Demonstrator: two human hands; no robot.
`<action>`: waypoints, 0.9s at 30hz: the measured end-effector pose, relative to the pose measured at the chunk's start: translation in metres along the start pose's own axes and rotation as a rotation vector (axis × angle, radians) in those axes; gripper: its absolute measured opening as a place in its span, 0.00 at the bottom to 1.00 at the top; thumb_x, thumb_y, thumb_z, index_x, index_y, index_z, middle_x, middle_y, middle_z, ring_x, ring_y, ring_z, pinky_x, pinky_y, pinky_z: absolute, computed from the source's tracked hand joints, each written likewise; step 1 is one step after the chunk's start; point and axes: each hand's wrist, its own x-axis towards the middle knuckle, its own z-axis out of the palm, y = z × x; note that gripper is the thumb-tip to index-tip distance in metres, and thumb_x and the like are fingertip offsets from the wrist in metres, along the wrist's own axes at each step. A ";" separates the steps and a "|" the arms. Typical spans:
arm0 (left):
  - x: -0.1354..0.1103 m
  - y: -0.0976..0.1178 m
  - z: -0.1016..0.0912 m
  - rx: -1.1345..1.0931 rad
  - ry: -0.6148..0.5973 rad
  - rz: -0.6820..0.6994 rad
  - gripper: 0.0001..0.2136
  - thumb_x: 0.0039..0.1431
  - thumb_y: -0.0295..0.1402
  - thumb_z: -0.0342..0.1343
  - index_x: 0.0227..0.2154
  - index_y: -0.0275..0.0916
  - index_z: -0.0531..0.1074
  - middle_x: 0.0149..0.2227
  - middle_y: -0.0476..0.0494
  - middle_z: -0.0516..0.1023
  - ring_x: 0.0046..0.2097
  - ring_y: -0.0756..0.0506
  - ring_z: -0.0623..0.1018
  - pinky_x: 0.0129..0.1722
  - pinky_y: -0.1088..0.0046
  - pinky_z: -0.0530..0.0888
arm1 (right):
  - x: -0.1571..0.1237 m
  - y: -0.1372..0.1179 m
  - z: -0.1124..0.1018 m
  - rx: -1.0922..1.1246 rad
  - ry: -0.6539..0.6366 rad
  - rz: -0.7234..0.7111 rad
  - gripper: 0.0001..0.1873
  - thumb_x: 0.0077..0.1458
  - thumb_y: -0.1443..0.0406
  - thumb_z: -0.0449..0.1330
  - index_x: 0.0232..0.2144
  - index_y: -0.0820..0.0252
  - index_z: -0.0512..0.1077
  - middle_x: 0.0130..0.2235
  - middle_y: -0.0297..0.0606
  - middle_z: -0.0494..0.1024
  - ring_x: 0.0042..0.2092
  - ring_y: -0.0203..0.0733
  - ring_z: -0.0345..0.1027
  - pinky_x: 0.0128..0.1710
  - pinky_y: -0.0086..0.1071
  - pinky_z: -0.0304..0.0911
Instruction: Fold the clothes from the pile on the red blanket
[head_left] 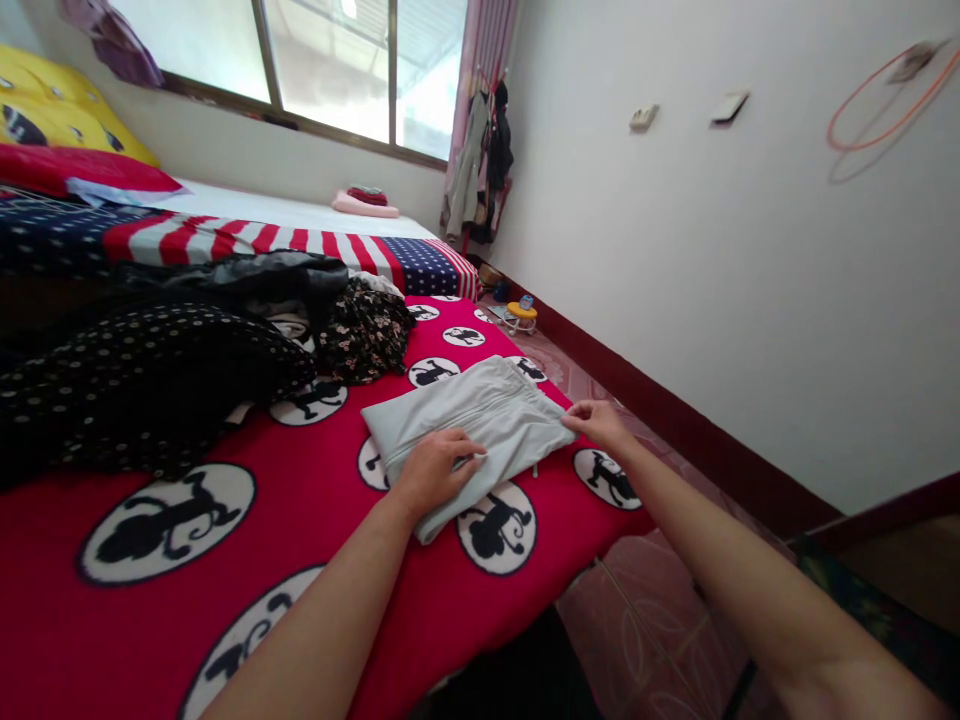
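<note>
A pair of light grey trousers [480, 400] lies folded flat on the red blanket [315, 560], its gathered waistband toward the right. My left hand [442, 468] rests on the near part of the folded cloth, palm down, with its fingers loosely bent and not gripping. At the right end, my right hand [600, 422] pinches the corner of the waistband between thumb and fingertips. A short drawstring end shows below the waistband's near edge.
Heaped dark clothes [150, 370], some dotted and some flowered, lie to the left. Behind stands a bed with a stars-and-stripes cover [262, 240]. The blanket's right edge drops to a tiled floor [637, 600] beside the white wall [675, 220]. A small yellow stool [522, 311] stands farther back.
</note>
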 end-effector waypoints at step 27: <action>-0.013 -0.046 -0.056 0.234 0.464 -0.908 0.30 0.58 0.50 0.51 0.56 0.31 0.68 0.37 0.27 0.79 0.43 0.28 0.78 0.43 0.52 0.72 | 0.023 -0.047 0.088 -0.452 0.212 -0.338 0.15 0.57 0.66 0.56 0.47 0.58 0.73 0.55 0.46 0.70 0.57 0.55 0.59 0.56 0.48 0.55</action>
